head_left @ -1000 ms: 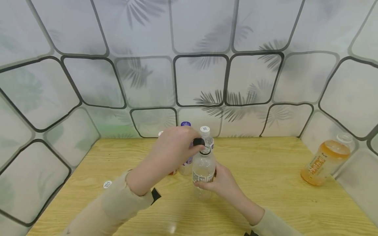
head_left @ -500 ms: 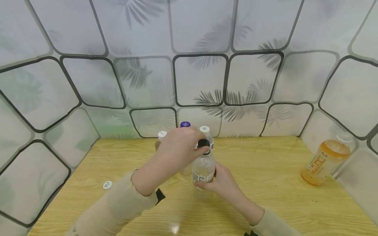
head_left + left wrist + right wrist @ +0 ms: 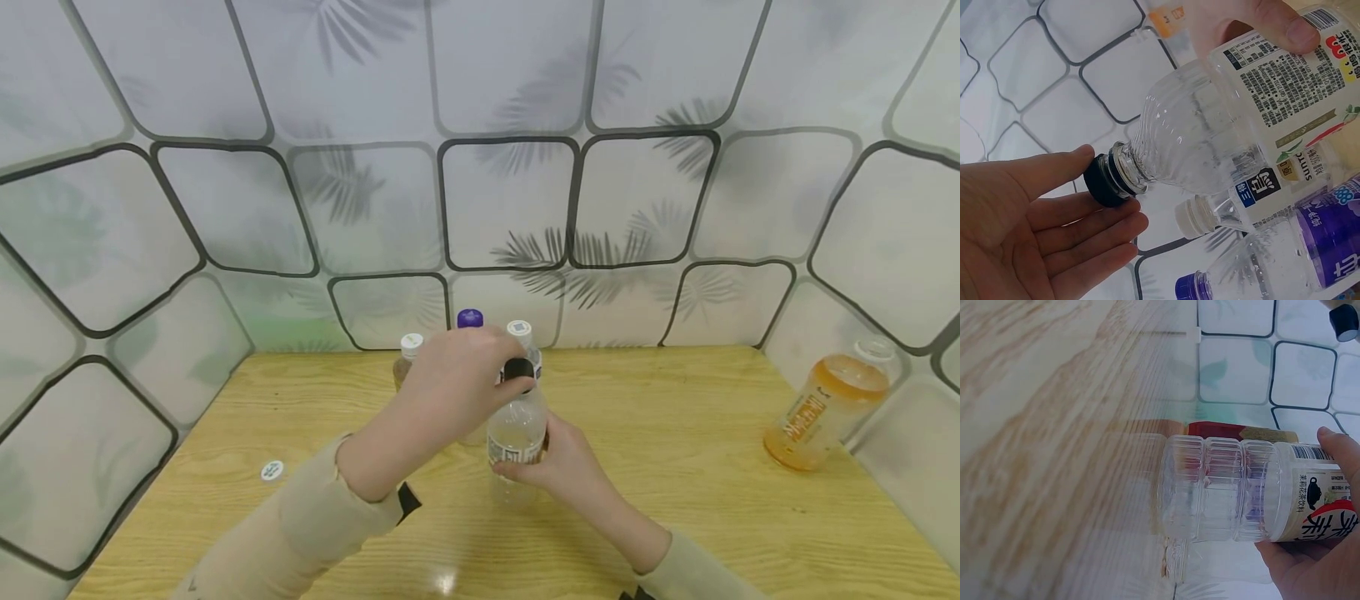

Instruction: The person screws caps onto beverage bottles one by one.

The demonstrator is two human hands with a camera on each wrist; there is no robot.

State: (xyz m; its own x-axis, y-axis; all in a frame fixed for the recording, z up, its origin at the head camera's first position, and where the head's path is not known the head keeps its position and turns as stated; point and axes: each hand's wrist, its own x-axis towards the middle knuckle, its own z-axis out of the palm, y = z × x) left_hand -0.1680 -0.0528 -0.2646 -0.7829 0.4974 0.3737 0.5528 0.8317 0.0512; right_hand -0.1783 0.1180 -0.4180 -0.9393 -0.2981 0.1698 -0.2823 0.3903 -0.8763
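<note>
A clear plastic bottle (image 3: 516,425) with a printed label stands on the wooden table (image 3: 690,467). My right hand (image 3: 561,465) grips it round the label from the right. A black cap (image 3: 518,367) sits on the bottle's neck, and my left hand (image 3: 487,367) pinches it between thumb and fingers. The left wrist view shows the cap (image 3: 1100,181) on the neck, the thumb above it and the fingers (image 3: 1085,215) below. In the right wrist view the ribbed lower body of the bottle (image 3: 1222,497) lies in my right hand (image 3: 1313,559).
Three capped bottles stand behind by the wall: a purple-capped one (image 3: 470,318), a white-capped one (image 3: 519,329) and a smaller white-capped one (image 3: 410,343). An orange drink bottle (image 3: 825,408) leans at the far right. A loose white cap (image 3: 272,471) lies at the left.
The black cap was held just above the open neck; my left hand has brought it down onto the bottle's mouth. The right hand and bottle have stayed put.
</note>
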